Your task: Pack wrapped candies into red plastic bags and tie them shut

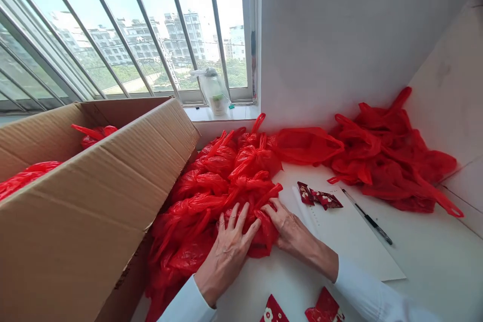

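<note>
A pile of knotted red plastic bags [211, 181] lies on the white table beside a cardboard box. My left hand [230, 246] rests palm down on the near part of the pile, its fingers spread over the red plastic. From the right, my right hand [289, 226] curls its fingers round the side of a filled red plastic bag [264, 241] at the pile's near right edge. What the bags contain is hidden. The two hands are close together but apart.
An open cardboard box [94, 211] with red bags inside stands at left. Unfilled red bags [388, 161] lie at the back right. Small dark red packets [326, 200] rest on white paper [350, 241] beside a black pen [372, 221]. A clear jar [215, 93] stands on the windowsill.
</note>
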A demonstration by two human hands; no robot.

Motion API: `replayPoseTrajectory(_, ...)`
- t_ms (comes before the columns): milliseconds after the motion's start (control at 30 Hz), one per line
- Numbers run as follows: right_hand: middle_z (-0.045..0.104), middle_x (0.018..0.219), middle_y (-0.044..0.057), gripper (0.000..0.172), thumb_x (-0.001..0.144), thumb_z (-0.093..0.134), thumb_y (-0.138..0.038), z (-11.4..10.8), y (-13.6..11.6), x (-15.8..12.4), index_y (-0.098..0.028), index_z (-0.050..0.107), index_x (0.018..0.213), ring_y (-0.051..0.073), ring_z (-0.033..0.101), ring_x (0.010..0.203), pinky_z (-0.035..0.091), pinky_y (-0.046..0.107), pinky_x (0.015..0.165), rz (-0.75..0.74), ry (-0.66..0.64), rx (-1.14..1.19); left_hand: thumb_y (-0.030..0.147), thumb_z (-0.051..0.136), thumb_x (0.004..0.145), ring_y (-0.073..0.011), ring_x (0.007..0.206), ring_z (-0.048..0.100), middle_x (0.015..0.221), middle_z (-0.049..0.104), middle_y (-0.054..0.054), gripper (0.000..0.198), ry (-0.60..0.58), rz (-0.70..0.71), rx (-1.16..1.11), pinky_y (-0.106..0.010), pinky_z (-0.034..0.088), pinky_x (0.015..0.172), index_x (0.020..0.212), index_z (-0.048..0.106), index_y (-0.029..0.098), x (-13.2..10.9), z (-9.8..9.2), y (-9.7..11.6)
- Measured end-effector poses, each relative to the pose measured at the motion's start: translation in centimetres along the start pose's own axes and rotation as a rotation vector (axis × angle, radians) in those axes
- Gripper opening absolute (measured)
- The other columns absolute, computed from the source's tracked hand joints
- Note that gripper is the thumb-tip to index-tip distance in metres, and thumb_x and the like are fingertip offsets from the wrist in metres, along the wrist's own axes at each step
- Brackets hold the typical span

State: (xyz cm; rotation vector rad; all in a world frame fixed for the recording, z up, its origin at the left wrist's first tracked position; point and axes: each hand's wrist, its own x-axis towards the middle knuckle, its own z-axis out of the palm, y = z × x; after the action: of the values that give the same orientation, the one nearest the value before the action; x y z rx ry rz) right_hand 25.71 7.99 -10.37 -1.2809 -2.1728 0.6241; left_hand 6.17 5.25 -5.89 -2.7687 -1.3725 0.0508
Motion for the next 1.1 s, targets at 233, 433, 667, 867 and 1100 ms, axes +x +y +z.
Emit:
replayPoseTrajectory(233,0.050,0.119,0.012,0.045,0.076,0.051,-0.003,-0.4,1.4,0.5,-0.020,0.050,0.118,0.024,0.058,0.104,0.053,0.038,0.085,0.049,0.004,-0.035,-0.003,0.044,0.084,-0.0358,0.140,0.035,0.153,0.037,-0.014,0.065,0.030,-0.035,0.043,-0.065,0.037,0.104,0.140,0.046,0.031,2.2,1.1,0.3)
replayPoseTrajectory(433,0.034,0.148,0.014,0.089,0.064,0.069,-0.004,-2.7,1.2,-1.2,-0.024,0.036,0.144,0.029,0.039,0.135,0.043,0.041,0.104,0.056,-0.035,-0.096,-0.008,0.051,0.072,-0.0478,0.135,0.035,0.147,0.042,-0.025,0.073,0.074,-0.036,0.095,-0.075,0.035,0.096,0.138,0.052,0.024,2.3,0.3,1.0)
replayPoseTrajectory(667,0.065,0.121,0.004,0.034,0.078,0.066,-0.014,-10.9,4.5,-6.8,-0.026,0.068,0.110,0.021,0.057,0.117,0.045,0.036,0.100,0.200,0.201,-0.260,-0.002,0.050,0.079,-0.0442,0.135,0.036,0.149,0.042,-0.017,0.070,0.279,0.130,0.155,-0.065,0.046,0.096,0.141,0.047,0.032,2.7,0.3,1.5)
replayPoseTrajectory(867,0.070,0.103,0.009,0.022,0.087,0.052,-0.030,-18.6,11.6,-10.6,-0.021,0.068,0.099,0.026,0.065,0.094,0.048,0.046,0.087,0.507,0.551,-0.391,-0.008,0.037,0.082,-0.0463,0.133,0.037,0.147,0.044,-0.014,0.069,0.183,-0.025,0.200,-0.069,0.043,0.095,0.135,0.052,0.034,4.3,2.1,0.8)
replayPoseTrajectory(1100,0.065,0.117,0.015,0.043,0.091,0.054,-0.038,-23.7,15.7,-5.9,-0.012,0.053,0.125,0.026,0.062,0.108,0.049,0.039,0.091,0.669,0.742,-0.453,-0.007,0.040,0.083,-0.0430,0.136,0.037,0.147,0.044,-0.018,0.065,0.286,-0.103,0.208,-0.066,0.044,0.095,0.131,0.058,0.033,4.6,3.0,0.6)
